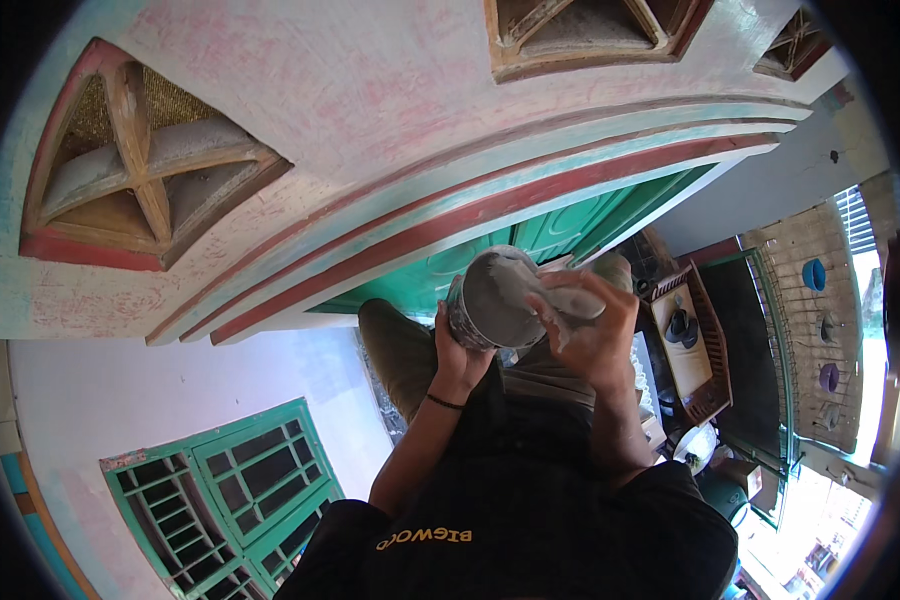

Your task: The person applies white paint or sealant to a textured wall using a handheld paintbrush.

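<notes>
My left hand (461, 352), with a dark beaded bracelet at the wrist, grips a round tub (466, 321) from its side. Smooth grey paste (497, 309) lies inside, and smears coat the rim. In my right hand (598, 334) is a hand tool (581, 303) with a pale, paste-smeared handle. Its far end reaches into the tub against the paste; fingers and paste hide its shape, so I cannot tell the exact type. Paste also marks the right fingers. Both hands are in front of my body, above my bent knees (390, 352).
Ahead is a painted wall (345, 97) with a banded ledge (495, 191) above a green door (457, 270). Wooden-framed vents (139, 176) pierce the wall. At left is a green barred window (262, 480). Far below right, a wooden crib-like frame (694, 330) bears sandals (679, 328).
</notes>
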`<state>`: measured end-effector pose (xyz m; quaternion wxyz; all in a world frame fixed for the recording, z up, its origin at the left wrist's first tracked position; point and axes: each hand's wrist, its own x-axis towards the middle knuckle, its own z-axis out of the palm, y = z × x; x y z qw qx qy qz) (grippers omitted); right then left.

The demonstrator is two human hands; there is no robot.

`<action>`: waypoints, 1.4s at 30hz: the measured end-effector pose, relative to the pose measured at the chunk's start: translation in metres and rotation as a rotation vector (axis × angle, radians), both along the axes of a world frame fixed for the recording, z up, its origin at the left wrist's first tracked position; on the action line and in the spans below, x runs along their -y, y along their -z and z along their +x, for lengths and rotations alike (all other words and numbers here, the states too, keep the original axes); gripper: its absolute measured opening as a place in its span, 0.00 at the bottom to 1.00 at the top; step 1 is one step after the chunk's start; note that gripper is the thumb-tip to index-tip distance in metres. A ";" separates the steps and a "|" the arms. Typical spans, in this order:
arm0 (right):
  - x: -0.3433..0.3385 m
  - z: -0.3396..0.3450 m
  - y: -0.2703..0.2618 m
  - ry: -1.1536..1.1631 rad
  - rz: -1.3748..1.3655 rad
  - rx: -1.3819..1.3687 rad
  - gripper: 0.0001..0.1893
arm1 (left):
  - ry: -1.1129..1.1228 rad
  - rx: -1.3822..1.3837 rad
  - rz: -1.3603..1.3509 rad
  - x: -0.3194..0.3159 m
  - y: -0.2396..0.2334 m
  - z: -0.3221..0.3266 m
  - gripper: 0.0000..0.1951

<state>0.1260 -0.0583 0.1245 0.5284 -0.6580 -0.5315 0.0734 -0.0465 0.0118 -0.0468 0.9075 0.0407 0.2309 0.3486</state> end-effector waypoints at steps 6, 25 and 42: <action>0.001 -0.006 0.017 -0.017 0.039 0.076 0.13 | 0.021 -0.076 0.022 0.002 -0.004 0.004 0.38; -0.003 0.060 0.107 -0.065 -0.015 -1.399 0.12 | 0.003 -0.066 0.026 -0.010 0.010 -0.003 0.37; -0.023 0.039 0.130 -0.086 0.489 -1.313 0.18 | -0.067 0.111 -0.042 -0.016 0.005 -0.005 0.42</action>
